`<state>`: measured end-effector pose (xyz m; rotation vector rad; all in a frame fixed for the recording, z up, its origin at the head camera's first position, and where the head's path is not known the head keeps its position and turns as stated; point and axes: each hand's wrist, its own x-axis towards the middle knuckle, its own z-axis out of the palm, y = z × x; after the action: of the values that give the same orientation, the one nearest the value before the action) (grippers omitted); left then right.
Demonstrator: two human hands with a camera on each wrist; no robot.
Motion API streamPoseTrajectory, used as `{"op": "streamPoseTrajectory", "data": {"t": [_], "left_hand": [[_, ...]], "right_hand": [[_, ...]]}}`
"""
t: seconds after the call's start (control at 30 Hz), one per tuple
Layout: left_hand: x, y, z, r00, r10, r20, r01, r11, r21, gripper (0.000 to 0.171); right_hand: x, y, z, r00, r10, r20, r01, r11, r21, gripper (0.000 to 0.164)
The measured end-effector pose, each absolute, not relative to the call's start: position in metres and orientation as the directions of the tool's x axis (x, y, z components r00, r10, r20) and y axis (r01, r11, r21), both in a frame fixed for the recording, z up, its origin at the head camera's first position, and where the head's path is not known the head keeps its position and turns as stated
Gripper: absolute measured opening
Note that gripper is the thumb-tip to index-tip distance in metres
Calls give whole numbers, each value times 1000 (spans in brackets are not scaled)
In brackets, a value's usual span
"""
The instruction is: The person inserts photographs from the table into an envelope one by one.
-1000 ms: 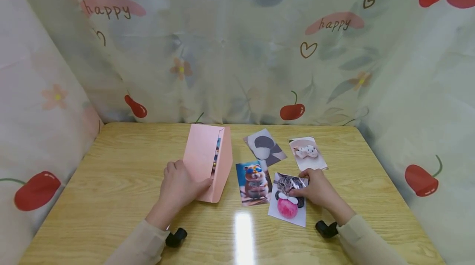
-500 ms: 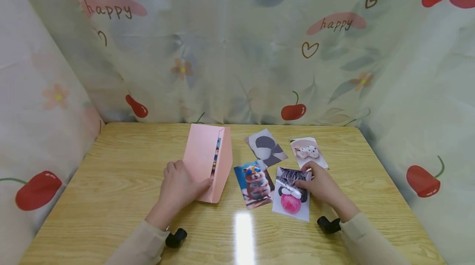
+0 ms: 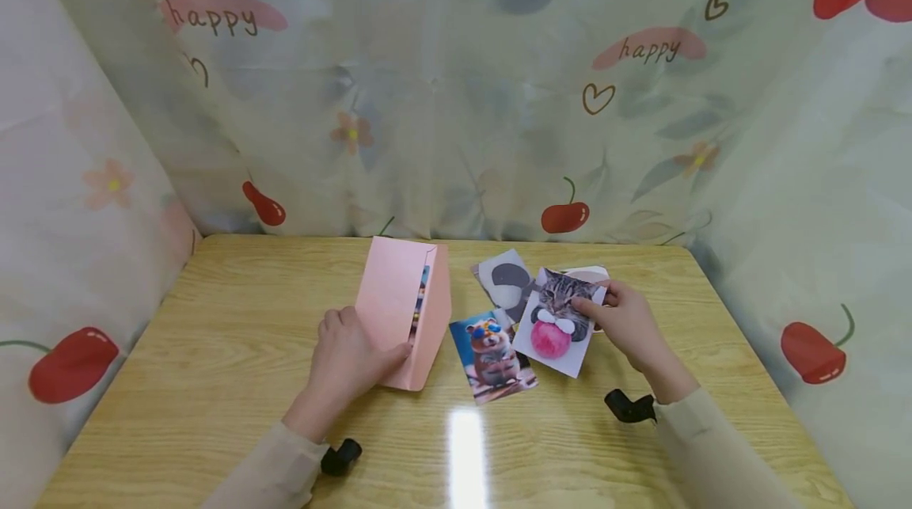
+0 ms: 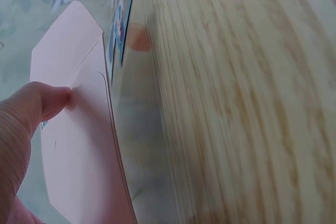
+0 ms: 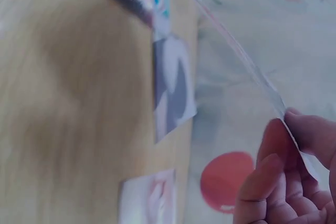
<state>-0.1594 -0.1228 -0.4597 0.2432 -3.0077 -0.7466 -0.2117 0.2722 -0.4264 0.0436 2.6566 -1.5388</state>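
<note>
A pink envelope (image 3: 388, 287) stands on edge with its opening to the right, and colourful card edges show in the slot. My left hand (image 3: 344, 355) grips it, the thumb pressing on the flap, as the left wrist view also shows on the envelope (image 4: 79, 145). Between thumb and fingers, my right hand (image 3: 630, 324) pinches a photo card (image 3: 549, 335) of a tabby cat with a pink pompom. In the right wrist view this card (image 5: 239, 51) appears edge-on, raised off the table. The hamster photo (image 3: 492, 358) lies just left of and below it.
A grey-and-white photo (image 3: 502, 278) lies at the back of the wooden table (image 3: 214, 319). Another pale photo (image 3: 593, 273) is mostly covered by the cat card in the head view. A printed curtain (image 3: 427, 137) encloses the table's back and sides.
My right hand has lifted the cat photo off the table and up towards the back. The hamster photo has turned slightly. The left hand still holds the envelope in nearly the same place.
</note>
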Motion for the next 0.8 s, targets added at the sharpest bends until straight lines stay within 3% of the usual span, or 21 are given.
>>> {"op": "streamPoseTrajectory", "data": {"t": [0.5, 0.8], "left_hand": [[-161, -114, -461, -989, -147, 19, -122, 882, 455, 105], [-158, -111, -461, -990, -138, 28, -112, 896, 430, 106]], "right_hand": [[-217, 222, -404, -999, 41, 2, 7, 215, -977, 48], [-218, 190, -411, -994, 81, 68, -57, 129, -990, 45]]}}
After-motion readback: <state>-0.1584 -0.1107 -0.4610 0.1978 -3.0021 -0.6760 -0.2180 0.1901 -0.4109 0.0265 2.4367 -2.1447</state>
